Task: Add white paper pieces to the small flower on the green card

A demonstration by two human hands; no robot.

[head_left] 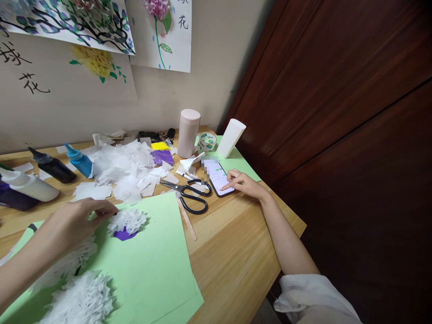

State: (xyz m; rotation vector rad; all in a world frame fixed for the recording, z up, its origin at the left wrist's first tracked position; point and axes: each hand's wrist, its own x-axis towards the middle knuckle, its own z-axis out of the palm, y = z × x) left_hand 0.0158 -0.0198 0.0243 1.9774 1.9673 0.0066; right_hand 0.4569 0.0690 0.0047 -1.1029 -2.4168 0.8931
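My left hand (76, 222) reaches over the light green paper (151, 265), thumb and fingertips pinched together at the upper left edge of a small white tissue-paper flower (130, 220). A purple paper piece (125, 234) shows beneath that flower. Nearer to me lies a larger white tissue flower (81, 299), and another is partly hidden under my left forearm. At the table's right side, my right hand (243, 183) holds nothing; its index finger touches the lit screen of a phone (218, 177), while the other fingers are loosely bent.
Black-handled scissors (189, 191) and a wooden stick (187, 218) lie between my hands. Torn white paper (124, 164) is heaped behind the green sheet. Paint bottles (50, 166) lie at left. A pink tumbler (189, 133), a tape roll (206, 141) and a white cylinder (231, 138) stand at the back.
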